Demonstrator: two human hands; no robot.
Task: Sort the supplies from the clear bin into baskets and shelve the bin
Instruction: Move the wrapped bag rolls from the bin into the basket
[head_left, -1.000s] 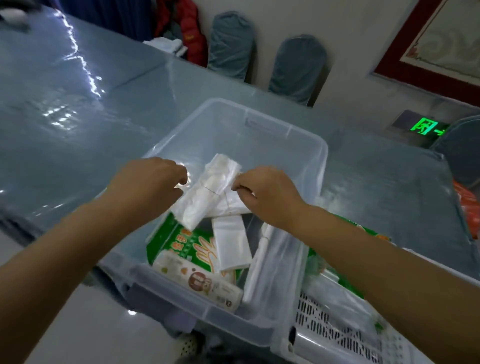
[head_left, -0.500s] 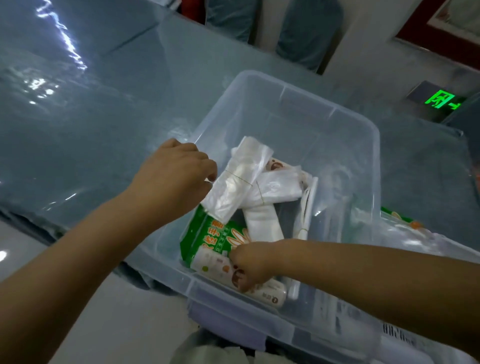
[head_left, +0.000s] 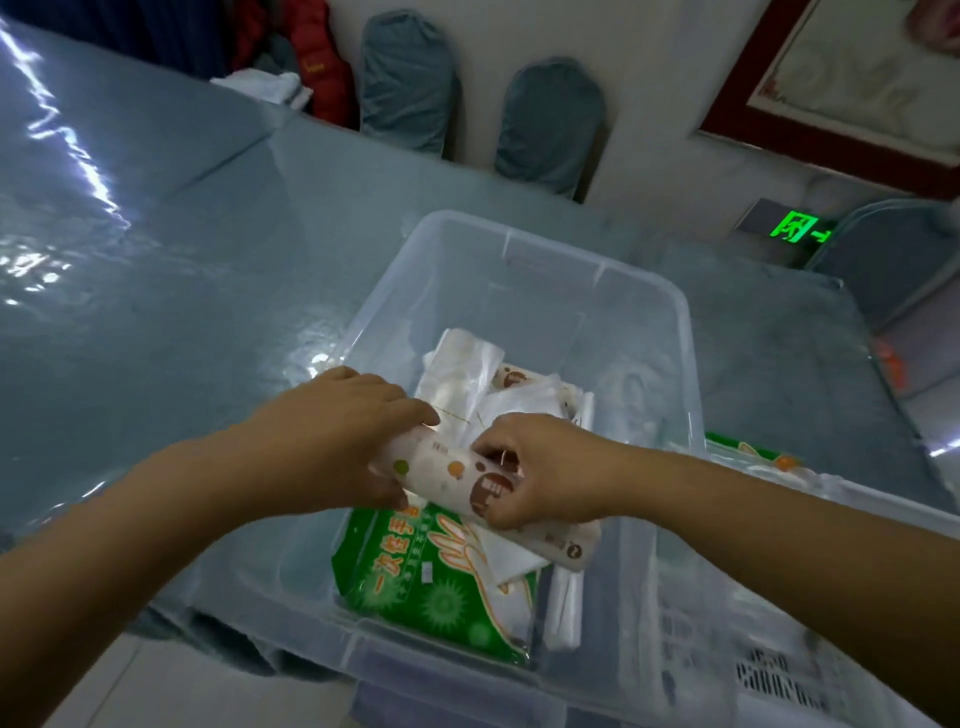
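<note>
A: Where is the roll (head_left: 457, 475) now, and which way does it lie?

B: It is above the bin (head_left: 680, 364), raised a little over the green pack (head_left: 415, 577). Its long axis goes from upper left to lower right in the head view. The left hand (head_left: 337, 441) grasps the upper left end, fingers curled around it. The right hand (head_left: 535, 467) pinches it near the middle, thumb below and fingers on top.

A: So which hand is nearer to the basket (head_left: 769, 675)?

B: The right one. The basket stands at the right of the bin, close to the lower right end of the roll. I judge the coming move goes to the right, over the bin wall, so the right hand would lead and the left would let go.

A: What else lies in the bin?

B: White bags (head_left: 467, 374) tied with a thin band, behind the hands, and a folded white piece under the roll.

A: What is different from half a second ago?

B: Then the roll lay flat at the near wall of the bin, and only the right hand was on it. The left hand was at the white bags. Now the roll is lifted and the left hand has come over to its end. The bags are released and lie farther back
</note>
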